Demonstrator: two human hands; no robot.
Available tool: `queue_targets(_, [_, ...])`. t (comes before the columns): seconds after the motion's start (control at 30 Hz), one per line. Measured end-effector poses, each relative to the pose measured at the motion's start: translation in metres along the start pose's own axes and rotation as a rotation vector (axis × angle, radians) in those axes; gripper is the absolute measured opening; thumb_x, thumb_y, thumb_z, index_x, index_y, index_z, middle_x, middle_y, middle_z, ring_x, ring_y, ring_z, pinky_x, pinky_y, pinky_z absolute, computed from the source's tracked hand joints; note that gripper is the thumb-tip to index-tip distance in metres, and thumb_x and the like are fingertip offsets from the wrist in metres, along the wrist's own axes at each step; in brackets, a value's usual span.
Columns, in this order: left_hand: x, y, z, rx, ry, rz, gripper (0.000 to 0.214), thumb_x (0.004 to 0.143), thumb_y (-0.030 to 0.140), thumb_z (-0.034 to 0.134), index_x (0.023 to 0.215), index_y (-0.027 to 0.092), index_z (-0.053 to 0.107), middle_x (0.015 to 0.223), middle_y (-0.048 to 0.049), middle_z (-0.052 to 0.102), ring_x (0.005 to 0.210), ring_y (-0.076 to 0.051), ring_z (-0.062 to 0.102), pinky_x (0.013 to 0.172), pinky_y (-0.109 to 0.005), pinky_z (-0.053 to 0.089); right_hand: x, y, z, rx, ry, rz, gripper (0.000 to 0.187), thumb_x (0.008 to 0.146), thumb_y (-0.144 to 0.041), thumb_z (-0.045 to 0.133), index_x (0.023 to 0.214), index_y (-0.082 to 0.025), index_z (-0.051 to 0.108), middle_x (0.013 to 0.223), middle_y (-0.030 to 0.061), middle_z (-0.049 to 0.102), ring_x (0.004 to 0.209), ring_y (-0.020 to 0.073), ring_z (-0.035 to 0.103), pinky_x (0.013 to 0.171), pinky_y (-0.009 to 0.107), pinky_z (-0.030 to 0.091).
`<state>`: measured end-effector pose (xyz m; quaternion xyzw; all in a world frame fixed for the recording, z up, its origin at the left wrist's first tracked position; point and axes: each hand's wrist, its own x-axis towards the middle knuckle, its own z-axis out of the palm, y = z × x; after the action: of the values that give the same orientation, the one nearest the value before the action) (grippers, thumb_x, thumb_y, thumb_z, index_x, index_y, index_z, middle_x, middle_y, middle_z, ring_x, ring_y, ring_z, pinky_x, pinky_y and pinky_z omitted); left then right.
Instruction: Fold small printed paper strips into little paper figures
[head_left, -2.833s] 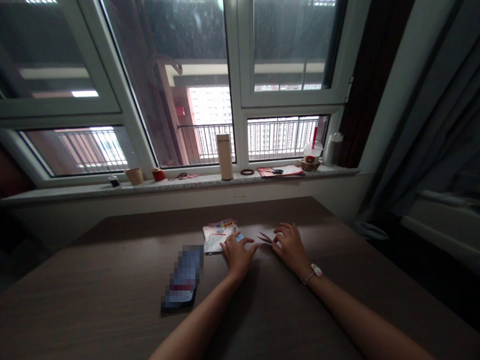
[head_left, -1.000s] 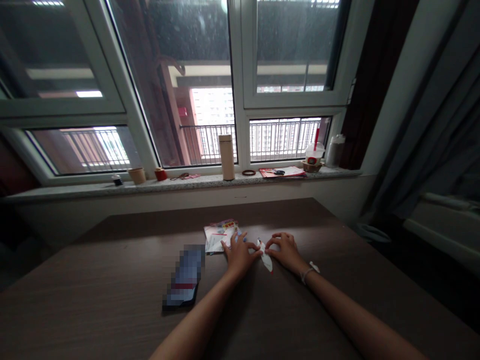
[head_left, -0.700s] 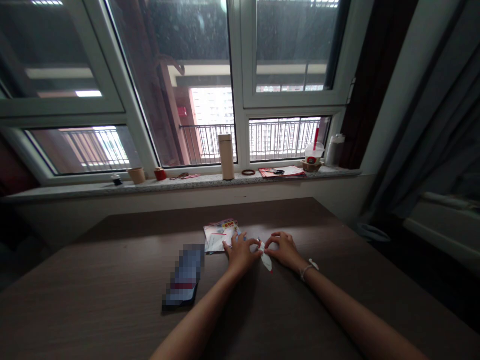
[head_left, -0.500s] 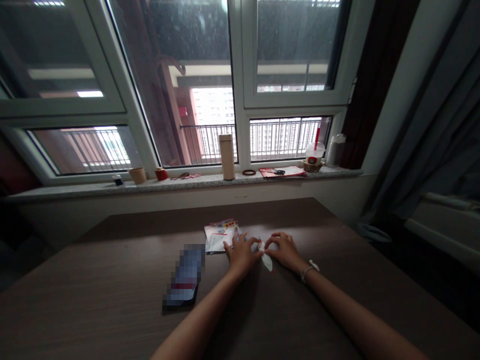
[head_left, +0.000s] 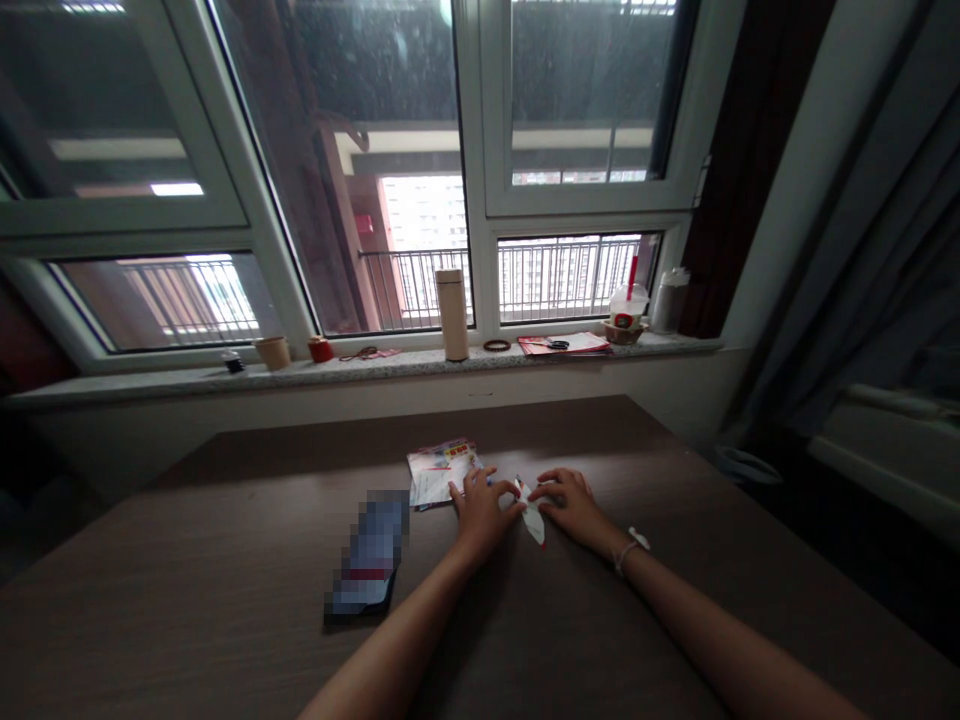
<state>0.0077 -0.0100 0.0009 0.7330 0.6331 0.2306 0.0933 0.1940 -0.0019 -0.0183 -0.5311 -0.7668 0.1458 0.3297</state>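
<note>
Between my hands, a small folded piece of white paper (head_left: 534, 524) with red marks lies on the brown table. My left hand (head_left: 482, 512) pinches its left side with thumb and index finger, the other fingers curled over the table. From the right, my right hand (head_left: 574, 512) has its thumb and fingertips closed on the paper's other side. The fingers cover part of the upper half, while a pointed white end sticks out toward me. Just behind my left hand lies a stack of printed sheets (head_left: 431, 482).
A phone (head_left: 367, 555), blurred by pixels, lies left of my left forearm. Along the windowsill (head_left: 390, 362) stand a beige flask (head_left: 452, 315), a paper cup (head_left: 274, 352), a red spool (head_left: 321, 349), scissors (head_left: 556, 345) on papers, and a drink cup with a straw (head_left: 627, 305).
My right hand and wrist have shifted slightly right, and its fingers have changed position on the paper. More white shows on the paper's upper part. My left hand is almost still.
</note>
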Motion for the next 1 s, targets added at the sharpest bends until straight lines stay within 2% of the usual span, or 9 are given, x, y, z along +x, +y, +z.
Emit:
queue_targets(0.37, [-0.0004, -0.0003, -0.0006, -0.033, 0.008, -0.005, 0.016, 0.077, 0.042, 0.069, 0.092, 0.036, 0.072, 0.137, -0.0019, 0.05, 0.136, -0.029, 0.03, 0.11, -0.064, 0.005, -0.0007, 0.0066, 0.0037, 0.012, 0.02, -0.032, 0.011, 0.075, -0.029, 0.07, 0.082, -0.035, 0.076, 0.113, 0.0027, 0.062, 0.116, 0.0258, 0.046, 0.104, 0.045, 0.034])
queue_targets(0.5, [0.0005, -0.0008, -0.0006, -0.041, 0.006, -0.017, 0.015, 0.077, 0.042, 0.069, 0.091, 0.036, 0.073, 0.137, -0.0019, 0.05, 0.137, -0.03, 0.03, 0.11, -0.064, 0.005, -0.0002, 0.0071, 0.0025, -0.003, 0.021, -0.029, 0.014, 0.074, -0.026, 0.073, 0.082, -0.035, 0.077, 0.114, 0.0025, 0.062, 0.119, 0.0263, 0.044, 0.106, 0.044, 0.033])
queue_targets(0.77, [0.0025, -0.0022, -0.0014, -0.068, -0.014, -0.024, 0.014, 0.079, 0.04, 0.067, 0.091, 0.036, 0.073, 0.136, -0.0009, 0.051, 0.135, -0.031, 0.032, 0.109, -0.067, 0.005, 0.0019, 0.0058, 0.0025, 0.007, -0.038, 0.053, 0.014, 0.077, -0.026, 0.069, 0.086, -0.034, 0.077, 0.113, 0.0024, 0.063, 0.123, 0.026, 0.04, 0.108, 0.041, 0.027])
queue_targets(1.0, [0.0042, -0.0035, -0.0014, -0.082, -0.019, -0.029, 0.01, 0.078, 0.038, 0.068, 0.086, 0.036, 0.074, 0.135, 0.0009, 0.052, 0.135, -0.03, 0.032, 0.109, -0.067, 0.005, 0.0024, 0.0085, 0.0063, 0.052, 0.001, 0.089, 0.012, 0.077, -0.031, 0.067, 0.083, -0.031, 0.077, 0.109, 0.0022, 0.065, 0.12, 0.026, 0.042, 0.107, 0.041, 0.026])
